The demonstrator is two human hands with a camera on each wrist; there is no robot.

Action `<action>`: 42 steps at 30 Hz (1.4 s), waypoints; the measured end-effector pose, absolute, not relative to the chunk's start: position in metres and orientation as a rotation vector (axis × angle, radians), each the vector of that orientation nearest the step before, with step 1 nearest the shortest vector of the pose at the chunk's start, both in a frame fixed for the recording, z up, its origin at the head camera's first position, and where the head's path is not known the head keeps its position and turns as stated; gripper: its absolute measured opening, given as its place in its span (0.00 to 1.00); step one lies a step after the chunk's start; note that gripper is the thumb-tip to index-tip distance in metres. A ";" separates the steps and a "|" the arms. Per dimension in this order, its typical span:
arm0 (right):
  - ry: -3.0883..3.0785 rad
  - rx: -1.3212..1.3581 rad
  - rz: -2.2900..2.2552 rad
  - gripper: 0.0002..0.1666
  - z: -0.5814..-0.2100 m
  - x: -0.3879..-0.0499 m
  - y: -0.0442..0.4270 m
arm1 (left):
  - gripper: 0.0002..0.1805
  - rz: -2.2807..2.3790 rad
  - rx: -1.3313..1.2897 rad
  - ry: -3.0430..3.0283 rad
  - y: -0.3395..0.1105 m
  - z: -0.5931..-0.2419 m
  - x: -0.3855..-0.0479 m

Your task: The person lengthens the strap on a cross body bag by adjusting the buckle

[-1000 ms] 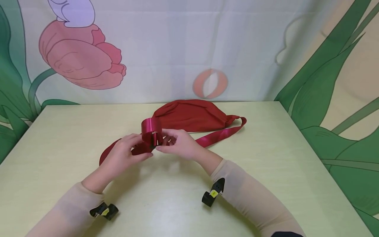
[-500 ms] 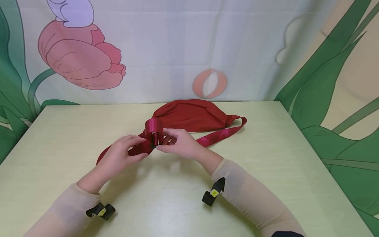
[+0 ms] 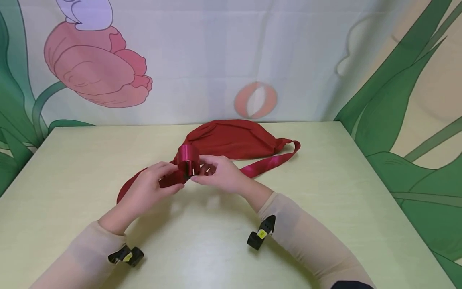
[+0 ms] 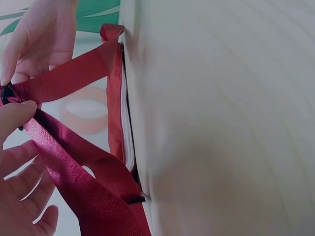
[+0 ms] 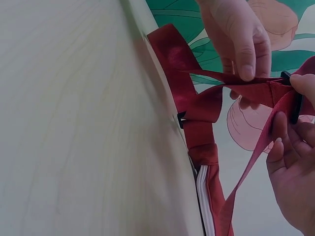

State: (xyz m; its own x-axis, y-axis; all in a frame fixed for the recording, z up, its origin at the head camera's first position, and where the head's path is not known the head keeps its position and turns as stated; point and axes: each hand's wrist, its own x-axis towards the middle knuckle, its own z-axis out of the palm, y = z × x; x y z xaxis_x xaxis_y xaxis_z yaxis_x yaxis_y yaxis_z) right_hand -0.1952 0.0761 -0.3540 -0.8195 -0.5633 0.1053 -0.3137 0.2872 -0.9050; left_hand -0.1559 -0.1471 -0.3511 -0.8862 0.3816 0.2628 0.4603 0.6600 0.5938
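A red waist bag [image 3: 231,140] with a white zipper [image 4: 128,132] lies near the table's far edge. Its shiny dark-red strap [image 3: 265,165] runs forward to my hands, where part of it stands up in a loop [image 3: 188,154]. My right hand [image 3: 223,174] pinches a black strap slider [image 5: 296,105] between thumb and fingers. Just left of the slider, my left hand [image 3: 149,182] holds the strap, its thumb on one face and its fingers behind. Both hands are slightly above the table. The head view mostly hides the slider.
The pale wooden table [image 3: 216,249] extends around the bag, its far edge meeting a printed curtain [image 3: 187,60]. A second black buckle [image 5: 181,120] sits on the strap near the bag's end. Small black cameras [image 3: 257,239] are worn on both sleeves.
My left hand slid a little left along the strap, then came back right. The strap loop has shifted slightly right. My right hand and the bag have barely moved.
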 end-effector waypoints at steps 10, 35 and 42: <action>2.315 -0.788 -1.553 0.25 -0.350 -0.195 0.073 | 0.22 -1.050 -0.715 -2.765 -0.151 -0.351 -0.155; 2.335 -0.833 -1.541 0.27 -0.348 -0.198 0.074 | 0.19 -1.093 -0.737 -2.723 -0.143 -0.344 -0.159; 2.328 -0.829 -1.528 0.25 -0.348 -0.197 0.072 | 0.20 -1.096 -0.705 -2.740 -0.143 -0.342 -0.157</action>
